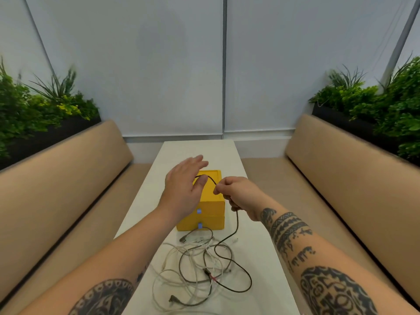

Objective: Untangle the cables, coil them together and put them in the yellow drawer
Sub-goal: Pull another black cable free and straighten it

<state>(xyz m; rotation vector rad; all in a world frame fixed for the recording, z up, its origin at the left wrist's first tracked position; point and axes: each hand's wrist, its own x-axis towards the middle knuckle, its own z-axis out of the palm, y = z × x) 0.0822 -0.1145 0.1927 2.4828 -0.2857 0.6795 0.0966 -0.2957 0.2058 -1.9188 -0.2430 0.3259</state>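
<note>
We've got the black cable (236, 226) lifted off the pile. Right hand (236, 196) is closed, pinching it at the fingertips and gripping it again lower in the palm. From there it arcs up and left to the left hand (184, 189), which is flat and spread; the cable end sits against the thumb (201, 181), but we can't tell if that counts as a grip.

Below the right hand the black cable drops nearly straight toward us, then snakes into the tangle (197, 271) of white and grey cables on the white table (256, 258). Its last loop swings right of the pile, then doubles back into it near a red-marked plug (212, 278).

So the key relation: held end is up and away from us, snagged end is low and near, long axis running roughly fore-aft. Right hand is nearer the slack, so it probably does the pulling.

Yellow drawer box (211, 212) sits just beyond the tangle, directly under both hands, both drawers look closed. Nothing coiled yet; we judge this is early untangling.
</note>
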